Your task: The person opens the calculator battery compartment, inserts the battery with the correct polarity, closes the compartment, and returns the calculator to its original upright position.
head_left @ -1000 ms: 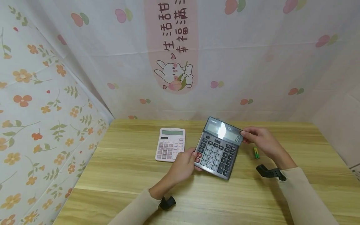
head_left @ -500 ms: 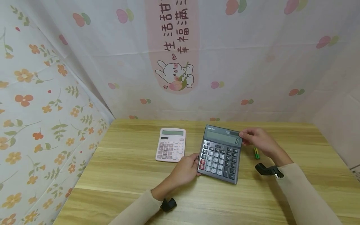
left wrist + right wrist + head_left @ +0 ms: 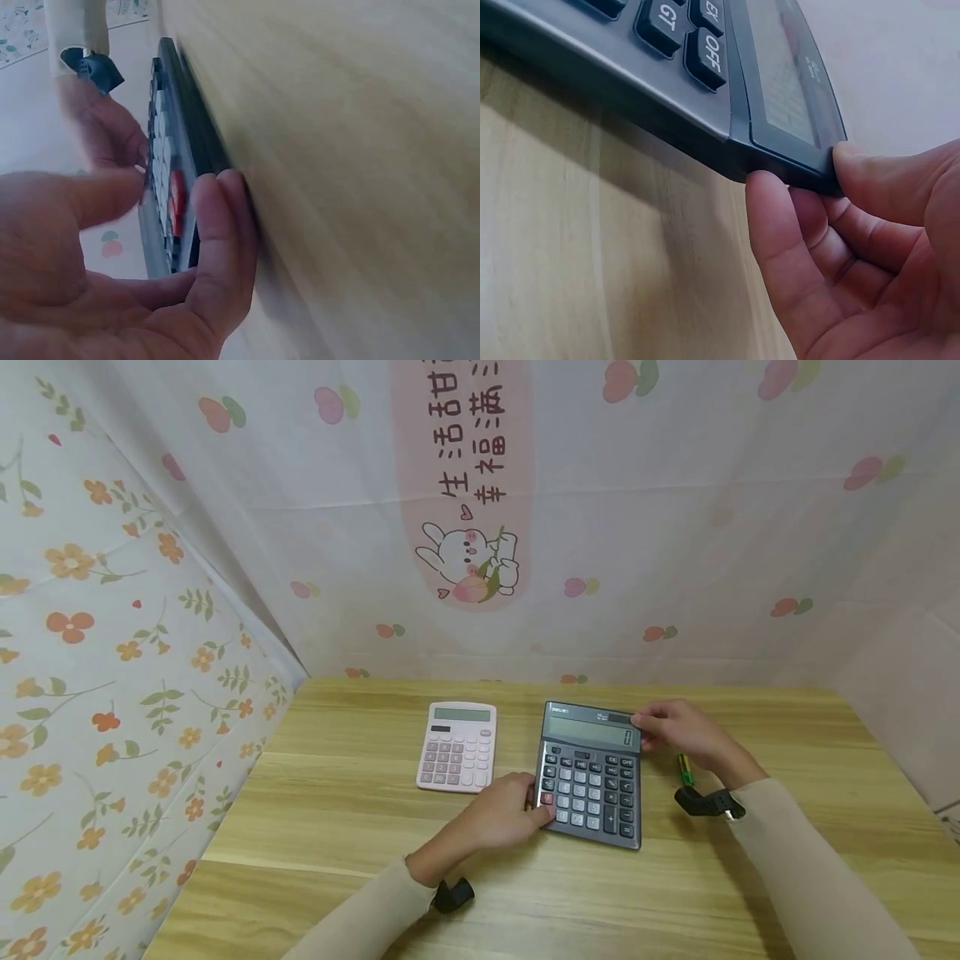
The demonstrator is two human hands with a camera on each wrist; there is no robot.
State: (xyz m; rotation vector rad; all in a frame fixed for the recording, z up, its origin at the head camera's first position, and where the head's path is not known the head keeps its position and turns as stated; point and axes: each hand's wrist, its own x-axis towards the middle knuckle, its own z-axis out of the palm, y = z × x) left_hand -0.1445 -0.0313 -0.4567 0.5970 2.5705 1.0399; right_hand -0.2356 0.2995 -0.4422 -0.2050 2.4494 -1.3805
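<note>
A dark grey desk calculator is low over the wooden table, nearly square to it, its display showing a 0. My left hand holds the lower left edge. The thumb lies over the corner by the red key in the head view, while in the left wrist view the curled fingers come round the side close to the wood. My right hand pinches the upper right corner, with the thumb on the display side and fingers underneath. A shadow falls on the table below that corner in the right wrist view.
A smaller pink calculator lies on the table to the left. One green and yellow battery lies beside my right wrist. Patterned cloth hangs behind the table and along the left side.
The grey calculator has come down towards the table and turned counterclockwise, nearly straight. Glare has left its display. The left thumb has shifted over the lower corner; both hands keep hold.
</note>
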